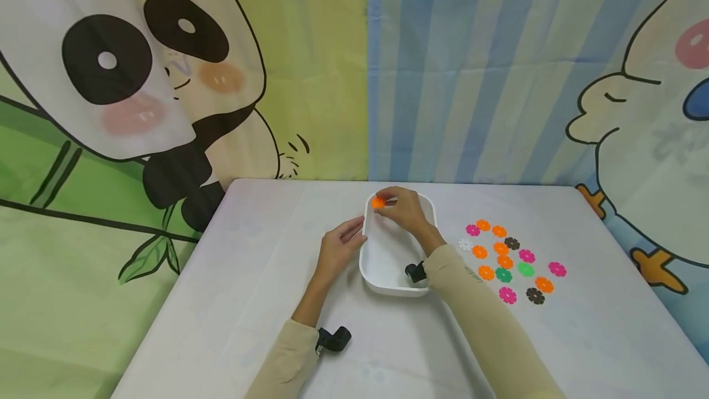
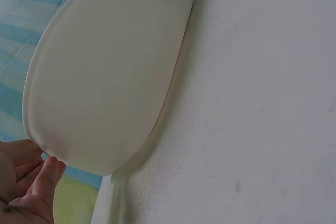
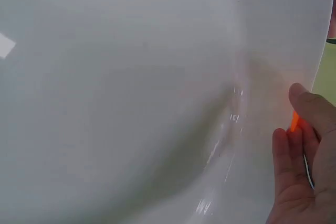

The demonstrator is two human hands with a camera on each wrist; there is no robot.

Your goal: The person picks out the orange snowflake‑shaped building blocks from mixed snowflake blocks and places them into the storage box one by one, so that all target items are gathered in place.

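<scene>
On the pale desk (image 1: 266, 245), the left hand (image 1: 338, 250)'s relaxed fingers touch the 12-to-6 tray (image 1: 384, 258) at 10 o'clock, while the right hand (image 1: 407, 212)'s closed fingers pinch an orange disc (image 1: 378, 203) at its 11.

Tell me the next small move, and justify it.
Probably loosen the right hand's pinch so the orange disc drops into the white tray: in the head view the disc sits within the tray's outline, near its far left corner, and the left hand touches the tray's left side, which may help steady it.
</scene>
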